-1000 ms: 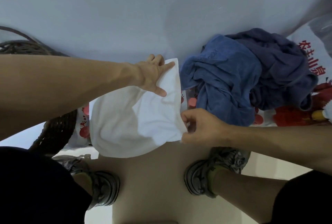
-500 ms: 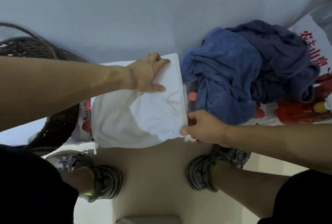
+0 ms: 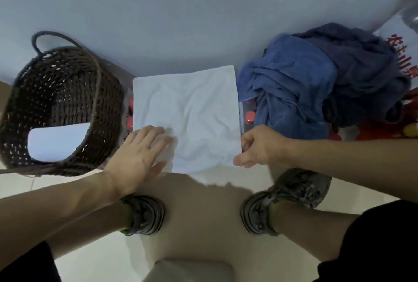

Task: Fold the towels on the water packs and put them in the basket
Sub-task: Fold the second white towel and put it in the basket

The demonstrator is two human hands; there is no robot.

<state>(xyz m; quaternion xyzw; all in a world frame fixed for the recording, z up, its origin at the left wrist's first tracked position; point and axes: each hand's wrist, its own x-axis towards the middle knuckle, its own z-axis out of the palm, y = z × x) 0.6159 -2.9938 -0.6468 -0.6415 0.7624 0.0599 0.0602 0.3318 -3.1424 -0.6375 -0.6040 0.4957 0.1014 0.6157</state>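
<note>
— What are your hands doing?

— My left hand (image 3: pixel 141 153) lies flat with the fingers straight and spread, palm down on the near left corner of the white towel (image 3: pixel 187 112). My right hand (image 3: pixel 260 147) has its fingers curled and pinches the towel's near right edge.

— What is under the towel?

— It lies on the water packs (image 3: pixel 247 116); I see red bottle caps showing in the gaps on both sides of it. The near edge hangs a little past the front of the packs, over the pale tiled floor (image 3: pixel 101 259). Behind everything rises a plain blue-grey wall (image 3: pixel 203 10).

— How does the towel look?

— Roughly square and spread flat, with soft wrinkles across the middle. The far edge runs straight, and the near edge sags in a curve between my hands.

— And around it?

— Just right of it, on the packs, a blue towel (image 3: pixel 291 87) lies crumpled, with a darker navy towel (image 3: pixel 357 71) bunched against it. To the left stands the dark woven basket (image 3: pixel 99 91), close beside the packs, with a folded white towel (image 3: pixel 56 143) lying inside it. My grey shoes (image 3: pixel 144 213) stand on the floor below.
</note>
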